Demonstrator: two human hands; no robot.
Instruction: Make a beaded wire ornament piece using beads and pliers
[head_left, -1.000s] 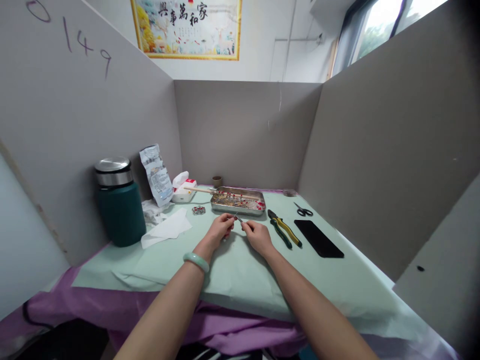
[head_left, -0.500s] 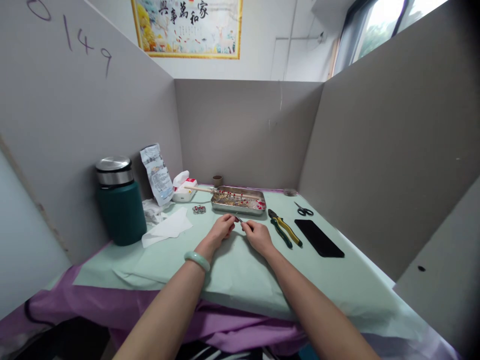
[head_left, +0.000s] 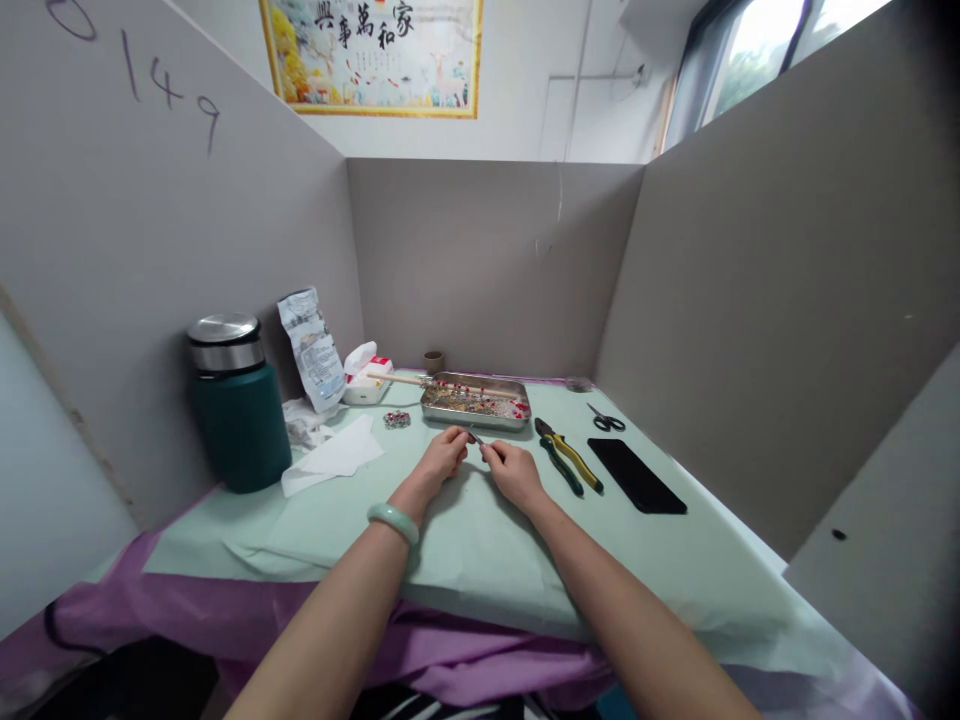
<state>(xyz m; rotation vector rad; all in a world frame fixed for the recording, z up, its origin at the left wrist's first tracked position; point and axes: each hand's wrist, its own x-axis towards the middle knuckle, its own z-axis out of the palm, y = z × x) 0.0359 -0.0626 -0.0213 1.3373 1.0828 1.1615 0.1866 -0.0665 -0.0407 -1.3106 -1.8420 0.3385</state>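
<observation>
My left hand [head_left: 445,455], with a pale green bangle [head_left: 394,522] on its wrist, is closed in a pinch on something too small to make out. My right hand [head_left: 513,472] is closed round a slim, dark-handled tool with a thin metal tip [head_left: 477,439], its kind unclear. The tip points at the left fingertips. Just beyond both hands sits a metal tray [head_left: 480,424] holding many small red and gold beads. A small heap of red and silver beads [head_left: 397,420] lies on the green cloth, left of the tray.
Green-and-yellow pliers [head_left: 568,458], black scissors [head_left: 606,418] and a black phone-like slab [head_left: 637,476] lie at right. A green flask [head_left: 238,405], a foil pouch [head_left: 312,350], a tissue pack [head_left: 368,378] and white paper [head_left: 334,455] are at left. Grey panels [head_left: 495,265] enclose the table.
The whole view has shifted very slightly. Both hands keep the same position and hold.
</observation>
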